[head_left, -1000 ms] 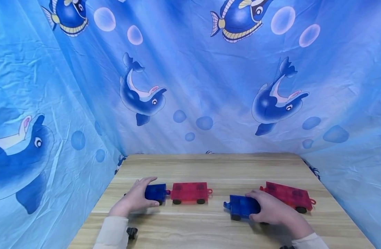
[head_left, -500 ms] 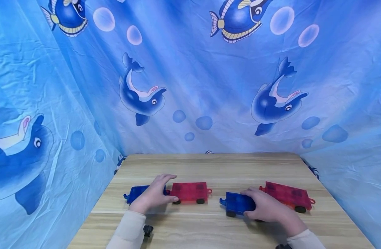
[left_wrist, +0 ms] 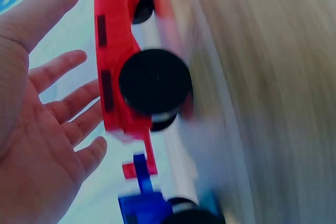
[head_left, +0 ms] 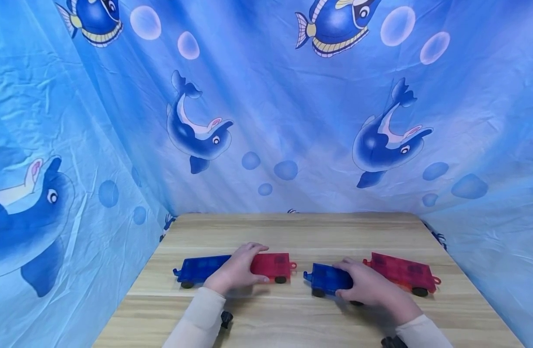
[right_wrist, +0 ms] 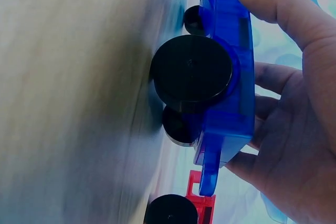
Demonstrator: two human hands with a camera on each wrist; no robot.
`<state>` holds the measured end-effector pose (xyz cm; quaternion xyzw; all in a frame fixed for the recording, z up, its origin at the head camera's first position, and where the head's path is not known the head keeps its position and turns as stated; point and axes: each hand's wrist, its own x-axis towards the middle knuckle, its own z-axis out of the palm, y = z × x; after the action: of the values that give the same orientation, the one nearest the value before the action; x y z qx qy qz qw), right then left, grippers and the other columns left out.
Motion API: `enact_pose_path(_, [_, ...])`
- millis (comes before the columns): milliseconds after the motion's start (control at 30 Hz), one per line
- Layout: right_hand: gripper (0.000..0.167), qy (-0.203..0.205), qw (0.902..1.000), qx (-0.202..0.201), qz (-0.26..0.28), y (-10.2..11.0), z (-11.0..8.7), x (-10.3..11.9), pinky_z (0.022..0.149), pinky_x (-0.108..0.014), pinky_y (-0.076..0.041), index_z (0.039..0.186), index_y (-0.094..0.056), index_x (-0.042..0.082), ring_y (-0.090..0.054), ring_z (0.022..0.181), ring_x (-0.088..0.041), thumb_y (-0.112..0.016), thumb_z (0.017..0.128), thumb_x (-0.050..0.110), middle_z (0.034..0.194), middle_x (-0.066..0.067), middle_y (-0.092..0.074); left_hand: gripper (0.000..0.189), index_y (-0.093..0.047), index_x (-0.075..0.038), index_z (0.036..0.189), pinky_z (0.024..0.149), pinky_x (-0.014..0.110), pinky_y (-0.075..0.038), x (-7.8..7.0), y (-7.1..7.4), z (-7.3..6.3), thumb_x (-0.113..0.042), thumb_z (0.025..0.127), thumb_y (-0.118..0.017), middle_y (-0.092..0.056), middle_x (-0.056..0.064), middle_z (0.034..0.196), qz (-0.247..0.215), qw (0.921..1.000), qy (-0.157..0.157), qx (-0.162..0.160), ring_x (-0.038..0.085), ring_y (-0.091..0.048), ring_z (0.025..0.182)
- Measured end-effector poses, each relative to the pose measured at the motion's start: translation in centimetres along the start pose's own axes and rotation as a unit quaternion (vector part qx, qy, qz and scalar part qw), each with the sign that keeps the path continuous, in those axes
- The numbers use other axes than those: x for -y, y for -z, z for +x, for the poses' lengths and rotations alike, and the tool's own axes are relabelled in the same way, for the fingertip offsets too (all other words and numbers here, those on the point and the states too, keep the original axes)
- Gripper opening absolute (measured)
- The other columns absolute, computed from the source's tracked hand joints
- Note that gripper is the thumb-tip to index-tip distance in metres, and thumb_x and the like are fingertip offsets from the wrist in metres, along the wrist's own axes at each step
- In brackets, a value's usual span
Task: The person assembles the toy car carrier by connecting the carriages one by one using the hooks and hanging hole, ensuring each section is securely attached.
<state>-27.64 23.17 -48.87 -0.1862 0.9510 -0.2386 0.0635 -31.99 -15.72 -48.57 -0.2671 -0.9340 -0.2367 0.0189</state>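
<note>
In the head view my left hand reaches over a translucent red toy train car, fingers spread above it. The left wrist view shows that hand's loosely extended fingers beside the red car. A blue car sits coupled behind it on the left. Thumb and fingers of my right hand grip a second blue car from its two sides, partly covering it. Its left hook points towards the loop of the first red car, with a gap between them.
A second red car stands angled behind my right hand, its loop at the right end. All cars are on a wood-grain table. A blue sea-print cloth encloses the back and sides.
My left hand has slid right, from the left blue car to over the red car. My right hand has moved its blue car left and slightly back, narrowing the gap.
</note>
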Motion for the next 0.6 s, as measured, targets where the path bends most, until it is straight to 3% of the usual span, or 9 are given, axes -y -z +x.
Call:
enact_pose_path(333, [0.071,0.009,0.9999,-0.001,0.008,-0.1,0.8,-0.3,0.09,-0.053,-0.058,0.144,-0.062,0.015,-0.062,0.112,-0.024,-0.087,0.084,0.042,0.136,-0.006,-0.059,0.089,-0.053,-0.024,0.153,0.096,0.045,-0.056,-1.6,-1.8,1.2,-0.05,0.077,-0.092,-0.055,-0.004,0.145,-0.009,0.9994,0.008,0.031,0.022,-0.054,0.128])
enact_pose_path(600, [0.072,0.019,0.9997,-0.011,0.012,-0.4,1.2,-0.3,0.094,-0.055,-0.056,0.145,-0.061,0.015,-0.061,0.113,-0.024,-0.087,0.084,0.042,0.132,-0.003,-0.061,0.078,-0.059,-0.026,0.147,0.093,0.046,-0.057,-1.2,-2.4,1.4,-0.037,0.078,-0.095,-0.061,-0.005,0.136,-0.022,0.9992,0.028,0.02,0.021,-0.058,0.119])
